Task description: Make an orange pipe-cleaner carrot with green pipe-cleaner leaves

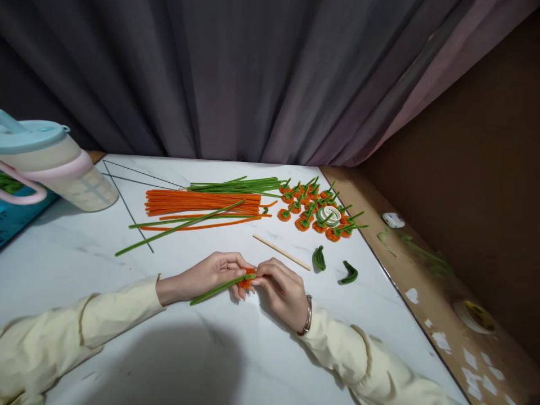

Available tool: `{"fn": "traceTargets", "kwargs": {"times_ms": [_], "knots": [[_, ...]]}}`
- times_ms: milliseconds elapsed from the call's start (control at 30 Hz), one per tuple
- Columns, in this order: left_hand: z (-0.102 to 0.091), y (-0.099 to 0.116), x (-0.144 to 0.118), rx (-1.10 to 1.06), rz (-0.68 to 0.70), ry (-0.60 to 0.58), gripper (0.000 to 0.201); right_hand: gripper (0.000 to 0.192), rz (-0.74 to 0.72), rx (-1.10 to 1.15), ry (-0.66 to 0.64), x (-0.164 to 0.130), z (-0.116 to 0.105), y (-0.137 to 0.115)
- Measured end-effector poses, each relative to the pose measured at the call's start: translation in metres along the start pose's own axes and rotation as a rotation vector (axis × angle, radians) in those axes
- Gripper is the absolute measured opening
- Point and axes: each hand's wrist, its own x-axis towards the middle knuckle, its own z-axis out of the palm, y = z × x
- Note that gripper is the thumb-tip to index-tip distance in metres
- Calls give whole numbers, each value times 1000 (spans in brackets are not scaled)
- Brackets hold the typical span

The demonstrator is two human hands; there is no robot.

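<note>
A white marble-patterned table [105, 270] fills the lower frame, with a dark curtain behind it. My left hand [202, 277] and right hand [280, 289] meet at lower centre, fingers clamped together on a small orange coil [246, 279] with a green stem [217, 288] trailing to the left.

Procedure, as I judge it: pinch the coil firmly with the left fingers, keep the stem flat against it, and wind each turn tight so none slips.

Loose orange stems [202, 202] and green stems [240, 184] lie at centre. Finished orange flowers [314, 208] sit centre right, around a tape roll [330, 214]. A wooden stick [282, 252] lies near my right hand.

Container: a lidded plastic jug [54, 163], upper left; contents cannot be determined.
</note>
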Motion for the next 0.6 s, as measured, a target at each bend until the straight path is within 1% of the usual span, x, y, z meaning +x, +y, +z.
{"fn": "traceTargets", "kwargs": {"times_ms": [100, 300, 600], "knots": [[-2, 3, -1, 1, -18, -31, 31, 12, 4, 20, -22, 0, -1, 1], [-7, 6, -1, -79, -36, -112, 34, 4, 117, -21, -8, 0, -4, 6], [-7, 3, -1, -15, -16, -90, 28, 10, 80, 3, -76, 5, -5, 7]]}}
